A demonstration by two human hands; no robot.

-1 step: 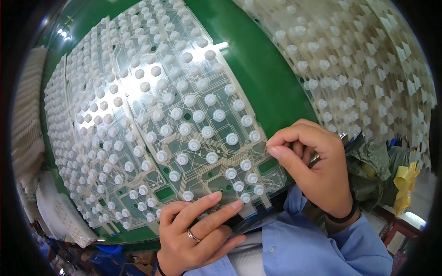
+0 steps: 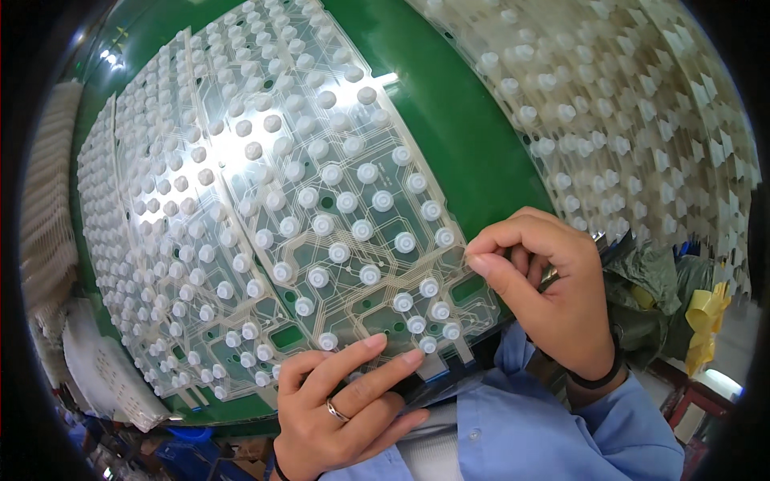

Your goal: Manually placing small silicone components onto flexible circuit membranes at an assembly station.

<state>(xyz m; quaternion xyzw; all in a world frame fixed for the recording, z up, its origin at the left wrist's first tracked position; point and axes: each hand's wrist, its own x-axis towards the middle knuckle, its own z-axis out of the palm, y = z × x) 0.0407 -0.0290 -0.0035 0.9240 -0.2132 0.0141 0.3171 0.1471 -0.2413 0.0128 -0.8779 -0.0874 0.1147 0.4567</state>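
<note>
A clear keyboard membrane sheet with printed traces and white rubber domes lies over a green work surface, alongside similar sheets to its left. At its near edge my left hand rests with the fingers spread, index and middle fingertips on the film. My right hand is closed at the sheet's right edge, thumb and index finger pinched on its margin. The other right-hand fingers curl into the palm. What lies beneath those fingertips is hidden.
Large stacks of similar domed sheets stand on the right. Another stack rises at the far left, above a white perforated sheet. The green surface shows between sheets and stack. Dark bags and yellow tape hang at right.
</note>
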